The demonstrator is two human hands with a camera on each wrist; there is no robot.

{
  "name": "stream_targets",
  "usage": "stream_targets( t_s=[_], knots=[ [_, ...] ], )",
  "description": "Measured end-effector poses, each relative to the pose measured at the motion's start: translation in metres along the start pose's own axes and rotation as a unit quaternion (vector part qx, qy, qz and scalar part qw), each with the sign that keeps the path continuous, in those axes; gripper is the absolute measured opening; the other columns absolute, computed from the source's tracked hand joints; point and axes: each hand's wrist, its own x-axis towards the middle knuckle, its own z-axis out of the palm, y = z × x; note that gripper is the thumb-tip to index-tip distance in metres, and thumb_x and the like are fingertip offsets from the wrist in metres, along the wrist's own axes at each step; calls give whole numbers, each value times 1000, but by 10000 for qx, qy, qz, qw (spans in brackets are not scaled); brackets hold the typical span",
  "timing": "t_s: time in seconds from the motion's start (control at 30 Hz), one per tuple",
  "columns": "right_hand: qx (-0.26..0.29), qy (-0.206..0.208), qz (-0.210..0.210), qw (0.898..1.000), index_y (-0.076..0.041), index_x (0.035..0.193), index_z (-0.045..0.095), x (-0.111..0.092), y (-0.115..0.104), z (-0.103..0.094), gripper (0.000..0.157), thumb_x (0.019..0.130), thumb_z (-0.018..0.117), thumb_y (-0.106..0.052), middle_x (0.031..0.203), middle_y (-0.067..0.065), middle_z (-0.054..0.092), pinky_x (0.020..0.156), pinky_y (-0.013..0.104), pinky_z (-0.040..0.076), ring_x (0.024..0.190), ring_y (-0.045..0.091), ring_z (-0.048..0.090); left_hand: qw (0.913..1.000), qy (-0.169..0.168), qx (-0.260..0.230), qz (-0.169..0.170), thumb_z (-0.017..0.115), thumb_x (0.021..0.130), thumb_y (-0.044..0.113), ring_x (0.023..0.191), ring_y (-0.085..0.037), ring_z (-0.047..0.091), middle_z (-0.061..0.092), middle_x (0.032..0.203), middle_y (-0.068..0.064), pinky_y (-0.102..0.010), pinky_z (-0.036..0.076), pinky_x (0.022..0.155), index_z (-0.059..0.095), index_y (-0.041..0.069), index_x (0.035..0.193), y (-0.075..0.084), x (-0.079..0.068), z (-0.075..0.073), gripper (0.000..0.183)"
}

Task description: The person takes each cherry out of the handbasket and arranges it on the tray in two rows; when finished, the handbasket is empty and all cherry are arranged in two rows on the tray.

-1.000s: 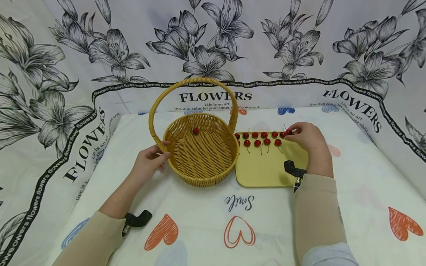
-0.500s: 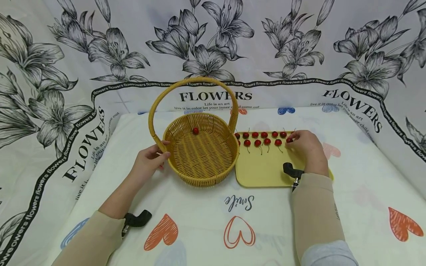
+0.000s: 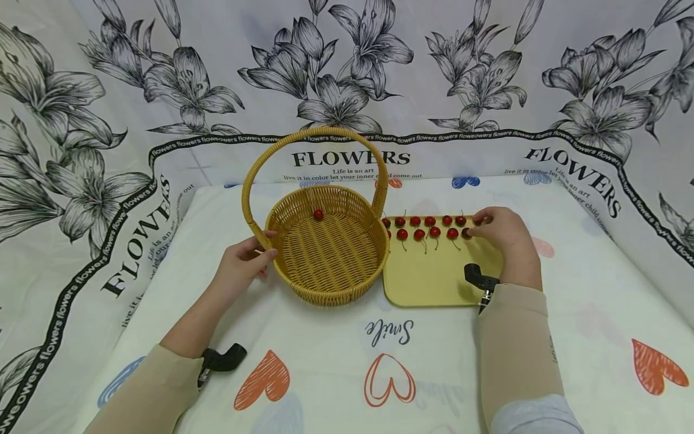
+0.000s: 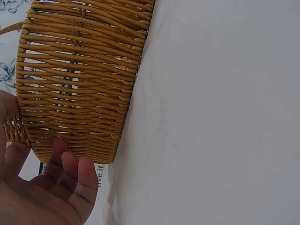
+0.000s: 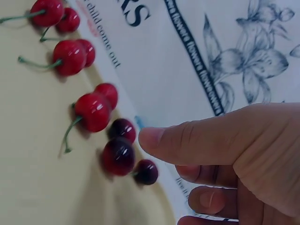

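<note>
A yellow wicker basket (image 3: 332,295) with a tall arched handle stands left of centre. One red cherry (image 3: 318,214) lies inside it. My left hand (image 3: 242,263) pinches the basket at the handle's left foot; its other fingers curl loosely beside the woven wall in the left wrist view. Two rows of stemmed cherries (image 3: 435,231) line the far side of a yellow tray (image 3: 428,283). By the rows' right end, my right hand (image 3: 504,232) has its thumb and fingers apart. A dark cherry (image 5: 118,156) sits just off the thumb, ungripped, with a smaller dark cherry (image 5: 146,172) beside it.
The basket's right side overlaps the tray's left edge and hides part of the cherry rows. White cloth (image 3: 325,374) printed with hearts covers the table. A flower-print curtain (image 3: 347,66) hangs behind and along both sides.
My right hand carries a cherry from the back row's end towards the front row and lets go of it there. My left hand and the basket stay put.
</note>
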Motion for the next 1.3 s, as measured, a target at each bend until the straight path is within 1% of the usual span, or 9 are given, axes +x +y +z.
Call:
stream_targets(
  t_s=[0.2, 0.4, 0.57, 0.63, 0.8, 0.87, 0.97, 1.17, 1.3],
  knots=[
    [-154, 316, -406, 9986, -1, 132, 63, -9, -14, -13, 44, 99, 68, -29, 115, 22, 59, 84, 51, 45, 99, 37, 52, 10000, -10, -6, 2, 67, 102, 25, 71, -25, 58, 59, 105, -12, -32, 58, 64, 57, 3, 141, 0, 0, 0, 46],
    [134, 629, -655, 9958, -4, 134, 62, -22, -31, -21, 46, 103, 61, -38, 117, 18, 56, 82, 49, 41, 97, 34, 49, 10000, -20, -12, 1, 67, 102, 24, 71, -24, 58, 59, 106, -13, -32, 58, 64, 57, 3, 141, 1, -1, 0, 45],
    [488, 912, -889, 9907, -10, 131, 65, -32, -54, -23, 47, 102, 60, -48, 115, 13, 58, 78, 46, 44, 91, 31, 56, 10000, -19, 21, 5, 67, 102, 24, 71, -25, 58, 59, 106, -14, -31, 58, 64, 58, 4, 141, 0, -1, 0, 45],
    [631, 970, -1019, 9880, -12, 127, 67, -36, -65, -22, 44, 101, 62, -47, 109, 10, 59, 72, 43, 45, 87, 29, 56, 10000, -9, 32, 9, 67, 102, 24, 71, -25, 58, 59, 106, -14, -31, 58, 64, 58, 4, 141, 0, -1, 0, 45],
    [917, 1053, -1422, 9799, -13, 120, 71, -45, -96, -11, 30, 99, 69, -36, 95, 7, 54, 57, 35, 44, 75, 26, 51, 10000, 4, -1, 28, 67, 102, 24, 70, -24, 58, 59, 104, -13, -31, 57, 63, 58, 3, 140, 0, 0, 1, 45],
    [1027, 1010, -1600, 9765, -13, 117, 72, -47, -108, -4, 27, 99, 71, -32, 93, 6, 54, 52, 34, 43, 70, 26, 50, 10000, 9, -21, 41, 67, 102, 25, 69, -23, 58, 59, 104, -12, -31, 57, 63, 58, 2, 140, 0, 0, 1, 45],
    [1164, 778, -1856, 9726, -14, 115, 72, -51, -124, 7, 23, 98, 73, -29, 91, 7, 55, 47, 33, 41, 65, 26, 49, 10000, 20, -35, 39, 67, 102, 24, 69, -23, 58, 59, 103, -11, -31, 57, 63, 58, 2, 140, 1, 0, 0, 45],
    [1270, 32, -2289, 9651, -15, 113, 73, -57, -150, 27, 22, 96, 76, -27, 91, 7, 57, 51, 33, 44, 65, 26, 51, 9999, 83, -48, 45, 67, 102, 22, 67, -21, 57, 60, 103, -11, -31, 57, 61, 59, 2, 139, 2, 0, -1, 43],
    [1153, -290, -2535, 9600, -14, 112, 73, -58, -169, 36, 22, 95, 77, -27, 91, 6, 57, 53, 34, 44, 68, 26, 52, 9999, 9, -69, 96, 67, 102, 20, 67, -21, 56, 60, 103, -12, -31, 57, 61, 58, 0, 140, 3, 1, 0, 44]
  ],
)
